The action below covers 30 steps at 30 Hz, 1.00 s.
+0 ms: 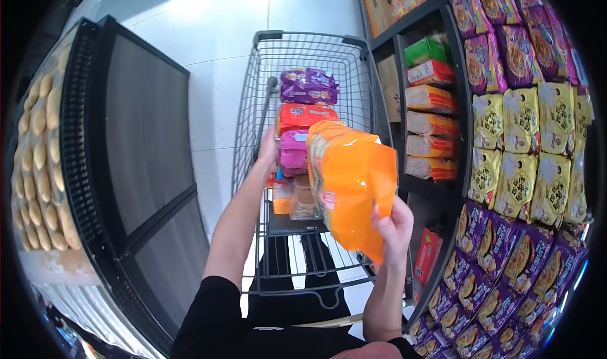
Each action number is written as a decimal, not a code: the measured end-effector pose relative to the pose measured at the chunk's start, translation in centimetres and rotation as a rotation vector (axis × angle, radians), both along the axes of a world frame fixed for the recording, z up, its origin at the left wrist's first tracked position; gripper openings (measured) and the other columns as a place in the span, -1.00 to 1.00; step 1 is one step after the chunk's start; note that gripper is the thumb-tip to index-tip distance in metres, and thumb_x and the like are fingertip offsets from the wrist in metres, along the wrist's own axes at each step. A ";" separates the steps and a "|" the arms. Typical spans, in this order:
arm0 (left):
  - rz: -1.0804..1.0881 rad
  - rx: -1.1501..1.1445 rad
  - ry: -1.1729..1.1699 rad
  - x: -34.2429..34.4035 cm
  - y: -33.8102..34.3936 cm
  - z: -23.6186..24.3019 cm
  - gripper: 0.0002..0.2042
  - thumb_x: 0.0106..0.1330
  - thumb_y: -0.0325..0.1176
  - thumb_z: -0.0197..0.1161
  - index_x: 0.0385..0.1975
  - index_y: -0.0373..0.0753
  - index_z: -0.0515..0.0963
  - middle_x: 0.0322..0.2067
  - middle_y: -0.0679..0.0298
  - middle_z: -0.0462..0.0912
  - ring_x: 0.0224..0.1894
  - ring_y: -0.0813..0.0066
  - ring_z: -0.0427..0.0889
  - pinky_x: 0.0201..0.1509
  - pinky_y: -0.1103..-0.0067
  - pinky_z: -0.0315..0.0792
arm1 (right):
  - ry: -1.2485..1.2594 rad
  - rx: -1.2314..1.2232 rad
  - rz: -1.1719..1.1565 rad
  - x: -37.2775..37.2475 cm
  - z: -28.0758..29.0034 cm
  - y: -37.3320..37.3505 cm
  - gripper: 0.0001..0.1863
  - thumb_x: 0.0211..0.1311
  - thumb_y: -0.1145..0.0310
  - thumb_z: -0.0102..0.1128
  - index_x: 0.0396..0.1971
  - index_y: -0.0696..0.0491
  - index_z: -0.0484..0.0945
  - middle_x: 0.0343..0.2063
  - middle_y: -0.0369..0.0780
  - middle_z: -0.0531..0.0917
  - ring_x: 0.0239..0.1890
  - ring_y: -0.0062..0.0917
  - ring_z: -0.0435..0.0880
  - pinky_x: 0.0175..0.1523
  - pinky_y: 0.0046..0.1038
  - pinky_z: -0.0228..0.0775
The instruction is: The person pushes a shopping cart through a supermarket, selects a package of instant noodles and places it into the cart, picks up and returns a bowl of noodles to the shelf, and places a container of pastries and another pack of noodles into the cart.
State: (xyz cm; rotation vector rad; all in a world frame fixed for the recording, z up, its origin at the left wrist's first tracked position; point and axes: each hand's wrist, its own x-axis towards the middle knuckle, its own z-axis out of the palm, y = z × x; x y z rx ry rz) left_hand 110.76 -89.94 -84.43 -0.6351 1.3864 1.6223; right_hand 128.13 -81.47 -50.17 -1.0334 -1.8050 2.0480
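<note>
My right hand (393,223) pinches the edge of a large orange plastic noodle pack (357,191), which is tilted over the right side of the shopping cart (322,36). My left hand (269,147) reaches into the cart, fingers fairly straight along the left side of the packs. Nearest to it are a red pack (303,115) and a pink pack (293,149). Farther in lies a purple multi-pack (308,86). Closer to me sit a clear pack of brown food (305,198) and an orange package (281,201). The orange noodle pack hides part of the cart's contents.
A shelf on the right holds green, red and orange packs (432,98). Beyond it hang rows of purple noodle packs (518,55) and yellow bags (521,119). On the left stands a dark display stand (148,125) topped with potato-like produce (41,150). Pale floor tiles (218,74) surround the cart.
</note>
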 end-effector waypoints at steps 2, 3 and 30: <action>-0.095 0.027 -0.073 -0.3 0.7 -1.0 -0.38 0.50 0.11 -0.18 0.37 -0.24 0.18 0.27 0.13 0.37 0.24 0.31 0.43 0.30 0.39 0.30 | 0.000 0.003 0.026 -0.2 0.3 0.0 -0.63 0.22 0.14 0.32 -0.27 0.15 0.49 -0.36 -0.37 0.49 -0.29 -0.73 0.44 -0.18 -0.65 0.27; -0.037 0.247 -0.205 -2.9 -3.5 -6.0 -0.34 0.49 0.18 -0.22 0.38 -0.21 0.16 0.26 0.14 0.39 0.25 0.28 0.43 0.31 0.35 0.31 | 0.067 -0.057 0.080 -1.7 0.5 -1.1 -0.64 0.21 0.15 0.32 -0.28 0.15 0.48 -0.36 -0.36 0.49 -0.30 -0.73 0.44 -0.18 -0.66 0.27; -0.249 0.605 -0.366 -0.6 1.2 -6.8 -0.41 0.49 0.12 -0.13 0.38 -0.11 0.20 0.32 0.19 0.33 0.30 0.36 0.38 0.35 0.44 0.28 | 0.063 0.126 0.364 -2.7 -1.4 2.5 -0.74 -0.02 0.33 0.36 -0.40 0.13 0.51 -0.55 -0.33 0.41 -0.57 -0.64 0.23 -0.44 -0.55 0.01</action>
